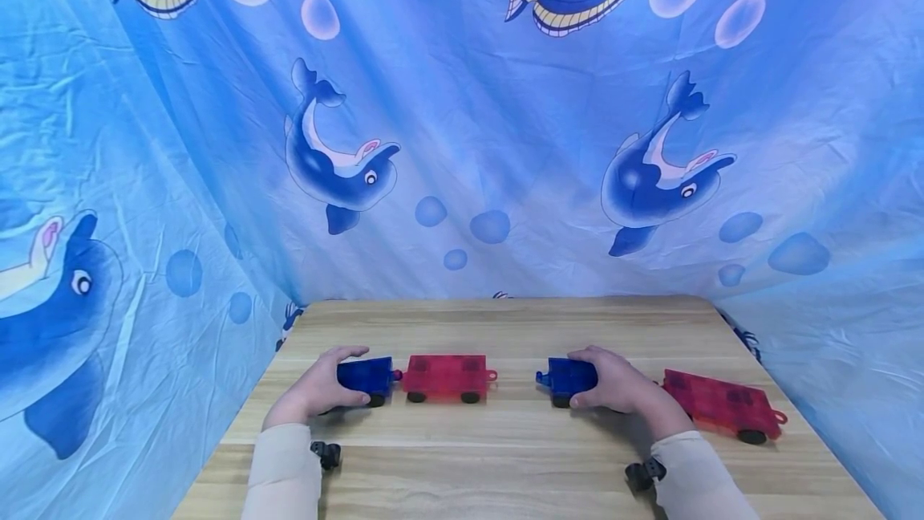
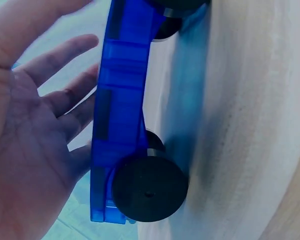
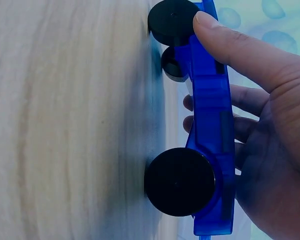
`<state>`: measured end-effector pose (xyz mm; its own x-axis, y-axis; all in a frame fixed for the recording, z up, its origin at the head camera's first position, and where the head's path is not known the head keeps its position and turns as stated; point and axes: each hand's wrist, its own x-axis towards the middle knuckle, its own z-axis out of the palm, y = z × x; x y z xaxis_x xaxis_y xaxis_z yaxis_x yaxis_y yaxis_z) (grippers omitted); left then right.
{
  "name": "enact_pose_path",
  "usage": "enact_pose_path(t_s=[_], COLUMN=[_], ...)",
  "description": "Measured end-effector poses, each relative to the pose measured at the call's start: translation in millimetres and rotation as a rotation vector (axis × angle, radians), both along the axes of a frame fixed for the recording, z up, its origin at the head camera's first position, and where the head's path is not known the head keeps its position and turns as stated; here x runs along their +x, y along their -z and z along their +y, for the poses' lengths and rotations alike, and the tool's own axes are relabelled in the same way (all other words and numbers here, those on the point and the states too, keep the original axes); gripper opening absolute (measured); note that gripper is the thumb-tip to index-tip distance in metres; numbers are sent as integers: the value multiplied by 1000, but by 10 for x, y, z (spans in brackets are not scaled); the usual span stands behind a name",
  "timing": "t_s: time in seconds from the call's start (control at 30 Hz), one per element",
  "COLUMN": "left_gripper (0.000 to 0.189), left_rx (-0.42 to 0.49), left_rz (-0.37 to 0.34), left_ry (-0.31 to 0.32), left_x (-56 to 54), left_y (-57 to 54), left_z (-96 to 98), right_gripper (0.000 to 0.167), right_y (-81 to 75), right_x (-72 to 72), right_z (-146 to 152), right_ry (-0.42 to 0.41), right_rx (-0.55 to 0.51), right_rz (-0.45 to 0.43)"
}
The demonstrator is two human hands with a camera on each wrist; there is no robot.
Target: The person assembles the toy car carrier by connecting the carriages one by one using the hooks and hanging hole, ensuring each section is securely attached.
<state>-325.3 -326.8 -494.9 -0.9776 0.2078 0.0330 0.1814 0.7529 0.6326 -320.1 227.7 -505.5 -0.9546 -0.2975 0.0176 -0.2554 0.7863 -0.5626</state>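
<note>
On the left of the table, my left hand (image 1: 323, 382) spreads loosely around a blue toy train car (image 1: 366, 375). Its thumb lies along the near side, and in the left wrist view an extended fingertip (image 2: 90, 41) stops short of the car's edge. A red toy train car (image 1: 446, 375) sits just right of it, its loop meeting the blue car's end. My right hand (image 1: 613, 382) grips another blue toy train car (image 1: 573, 376), thumb on the near side by a black wheel (image 3: 174, 21), fingertips curled past the far side. This car's blue hook points left.
A second red toy train car (image 1: 718, 401) lies angled on the right, its left end close behind my right hand. All stand on a wooden table (image 1: 469, 464). Blue cloth (image 1: 462, 143) printed with dolphins and fish hangs around the table's back and sides.
</note>
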Motion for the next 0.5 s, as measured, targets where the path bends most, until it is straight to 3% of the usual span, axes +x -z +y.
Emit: enact_pose_path(t_s=[0.27,0.5], left_gripper=[84,79], left_rx=[29,65], left_rz=[94,132], left_ry=[14,12], left_x=[5,6], left_y=[-56,-59], left_z=[52,260], right_gripper=[85,87], right_y=[-1,8], right_x=[4,-11], right_z=[11,-13], right_ry=[7,13], right_rx=[-1,17], right_rz=[7,27])
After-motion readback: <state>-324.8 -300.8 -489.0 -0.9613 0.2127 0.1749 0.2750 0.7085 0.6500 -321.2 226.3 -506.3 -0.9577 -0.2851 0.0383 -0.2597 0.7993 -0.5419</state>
